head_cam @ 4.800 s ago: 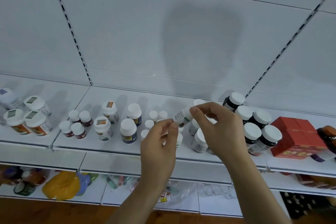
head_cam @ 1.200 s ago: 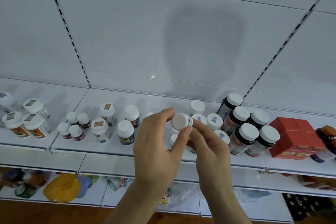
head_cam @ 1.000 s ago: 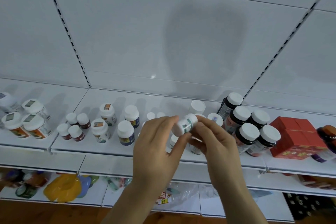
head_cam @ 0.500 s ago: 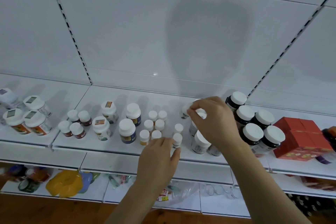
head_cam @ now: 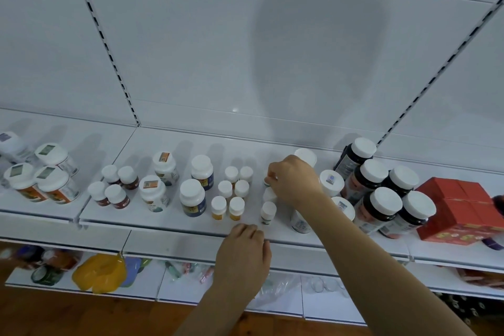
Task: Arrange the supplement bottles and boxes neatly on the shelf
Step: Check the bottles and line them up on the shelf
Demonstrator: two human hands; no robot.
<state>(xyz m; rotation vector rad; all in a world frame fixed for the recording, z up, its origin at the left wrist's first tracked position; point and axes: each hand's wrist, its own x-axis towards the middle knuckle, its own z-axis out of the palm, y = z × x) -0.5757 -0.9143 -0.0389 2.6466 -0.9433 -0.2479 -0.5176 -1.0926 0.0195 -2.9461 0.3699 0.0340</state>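
Observation:
My right hand (head_cam: 293,181) reaches over the white shelf (head_cam: 169,224) and pinches a small white-capped bottle (head_cam: 267,180) at the back of a short column of small bottles (head_cam: 268,211). My left hand (head_cam: 244,254) rests at the shelf's front edge, fingers loosely curled and holding nothing. To the left stand several small yellow-labelled bottles (head_cam: 231,194), two blue-labelled bottles (head_cam: 192,196) and two white jars (head_cam: 154,194). Dark bottles with white caps (head_cam: 381,199) and red boxes (head_cam: 458,210) stand at the right.
Small red-labelled bottles (head_cam: 111,191) and wide orange-labelled jars (head_cam: 41,180) fill the shelf's left end. White-capped bottles (head_cam: 331,185) sit partly behind my right arm. A lower shelf holds a yellow bag (head_cam: 99,274) and clear packets. Wooden floor shows below.
Both hands held one small bottle in front of the shelf a second ago. My right hand has carried it onto the shelf at the back of the column, and my left hand has dropped to the front edge.

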